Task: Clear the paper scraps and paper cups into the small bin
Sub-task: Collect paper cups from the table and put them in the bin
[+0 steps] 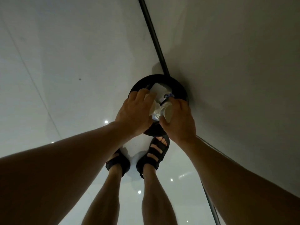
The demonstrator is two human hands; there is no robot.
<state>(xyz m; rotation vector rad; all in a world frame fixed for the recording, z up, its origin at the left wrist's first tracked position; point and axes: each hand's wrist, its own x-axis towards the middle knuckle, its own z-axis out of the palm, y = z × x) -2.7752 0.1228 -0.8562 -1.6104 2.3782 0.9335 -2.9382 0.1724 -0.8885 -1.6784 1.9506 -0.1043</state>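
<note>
Two hands, head view: both of mine reach down together over the mouth of the small bin (180, 86).
Left hand: my left hand (134, 111) has its fingers curled round the paper scraps (155, 109), a crumpled, creased white wad above the bin's opening.
Right hand: my right hand (180, 117) grips a paper cup (168, 113), smooth, pale and tapered, tipped on its side and touching the scraps, my thumb pressed to its near edge.
Small bin: round and matt black with a broad curved rim, it stands on the floor against the wall, just in front of my toes.
Inside the bin: a flat white sheet (158, 90) lies tilted, with a bit of blue-printed paper beside it.
Floor and wall: the glossy pale floor (65, 78) mirrors small ceiling lights; the plain grey wall (243, 62) meets it along a dark skirting strip (154, 36).
Feet: black strapped sandals (155, 153), the right toe touching the bin's base.
</note>
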